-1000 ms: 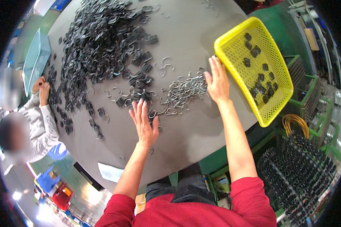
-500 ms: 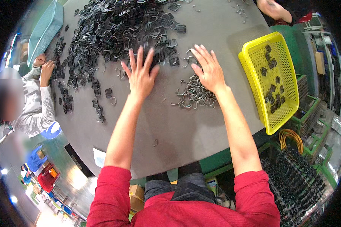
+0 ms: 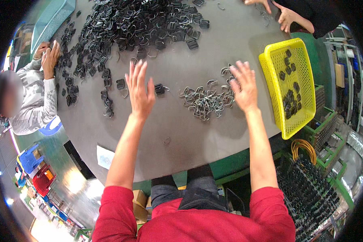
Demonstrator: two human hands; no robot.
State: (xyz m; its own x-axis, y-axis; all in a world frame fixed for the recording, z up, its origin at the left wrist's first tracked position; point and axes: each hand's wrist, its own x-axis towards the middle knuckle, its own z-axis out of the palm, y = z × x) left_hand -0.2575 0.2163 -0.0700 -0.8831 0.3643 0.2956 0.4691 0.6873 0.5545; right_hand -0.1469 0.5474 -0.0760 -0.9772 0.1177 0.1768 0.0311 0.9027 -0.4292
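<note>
My left hand (image 3: 140, 90) is over the grey tabletop with its fingers stretched out, holding nothing. Right beside it lies a small black plastic buckle (image 3: 160, 89) with a bent wire piece by it. My right hand (image 3: 245, 89), also open, is at the right edge of a loose heap of bent metal wire hooks (image 3: 205, 105); a few hooks lie close to its fingertips. Beyond my left hand spreads a large pile of black buckles (image 3: 129, 24) with wire hooks mixed in. Several stray buckles (image 3: 106, 101) trail toward me on the left.
A yellow perforated basket (image 3: 288, 86) with some black buckles stands at the table's right. A blue-green basket (image 3: 52, 22) is at the far left. Co-workers' hands (image 3: 49, 56) are busy at the left edge, and another person's hands (image 3: 288, 18) at the far right.
Both hands have drawn nearer and farther apart, my right hand moving rightward. The hook heap looks more spread, and a buckle shows beside my left hand. The far-right person's hands have come further in.
</note>
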